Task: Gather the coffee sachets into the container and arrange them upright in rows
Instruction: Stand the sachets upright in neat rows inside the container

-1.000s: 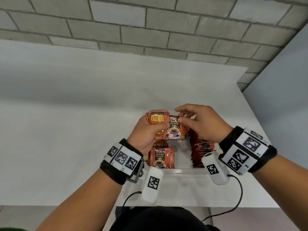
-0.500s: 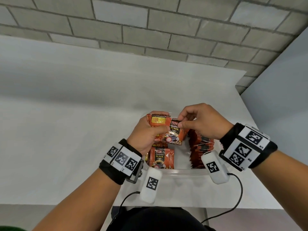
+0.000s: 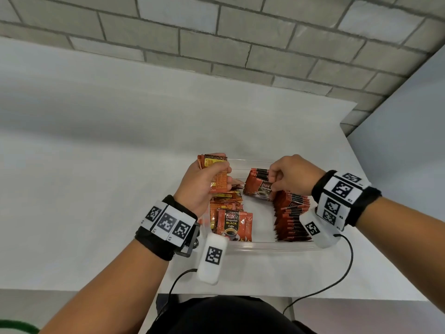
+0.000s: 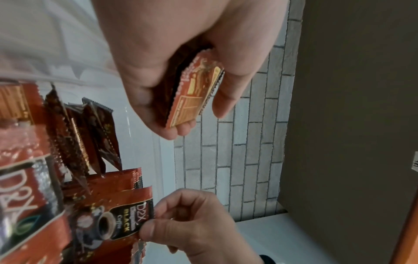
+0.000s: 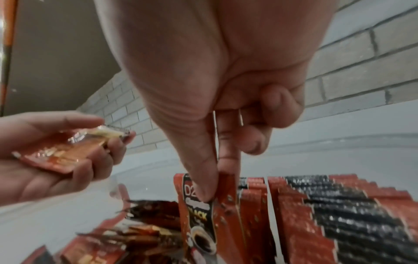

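The hands have moved apart. The right hand (image 3: 292,175) now pinches one sachet (image 3: 261,190) at the row (image 3: 290,214) in the container (image 3: 269,245). The left hand (image 3: 201,183), off to its side, grips a small stack (image 3: 214,172) above the loose sachets (image 3: 231,224).

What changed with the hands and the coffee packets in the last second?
The hands parted. The right hand pulled one sachet from the shared bundle and lowered it to the upright row. The left hand kept its remaining sachets, shifting left. The container stayed put.
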Action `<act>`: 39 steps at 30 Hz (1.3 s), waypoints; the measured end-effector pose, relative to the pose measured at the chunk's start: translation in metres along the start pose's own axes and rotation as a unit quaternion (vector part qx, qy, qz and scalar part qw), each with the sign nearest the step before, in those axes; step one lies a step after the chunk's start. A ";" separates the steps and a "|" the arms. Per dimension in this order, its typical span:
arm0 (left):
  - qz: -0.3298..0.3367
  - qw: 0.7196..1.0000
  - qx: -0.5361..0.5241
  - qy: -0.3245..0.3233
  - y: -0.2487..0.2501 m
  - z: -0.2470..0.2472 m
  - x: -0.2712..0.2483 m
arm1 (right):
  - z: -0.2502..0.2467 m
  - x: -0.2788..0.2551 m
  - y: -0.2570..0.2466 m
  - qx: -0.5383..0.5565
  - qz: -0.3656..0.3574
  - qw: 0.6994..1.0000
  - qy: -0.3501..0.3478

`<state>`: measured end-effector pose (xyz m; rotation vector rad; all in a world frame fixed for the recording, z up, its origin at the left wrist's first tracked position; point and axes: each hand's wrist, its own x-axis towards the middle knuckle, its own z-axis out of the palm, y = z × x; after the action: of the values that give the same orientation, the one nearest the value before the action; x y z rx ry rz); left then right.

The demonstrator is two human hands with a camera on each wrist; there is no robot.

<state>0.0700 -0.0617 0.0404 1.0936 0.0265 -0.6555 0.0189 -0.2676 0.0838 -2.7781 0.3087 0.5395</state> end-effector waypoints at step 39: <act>-0.041 0.998 -0.041 -0.007 0.004 -0.005 -0.002 | 0.007 0.020 0.004 -0.100 0.010 0.994 0.042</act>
<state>0.0726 -0.0552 0.0419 1.0124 0.0870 -0.7297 0.0337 -0.2721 0.0691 -2.9999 0.3168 0.4839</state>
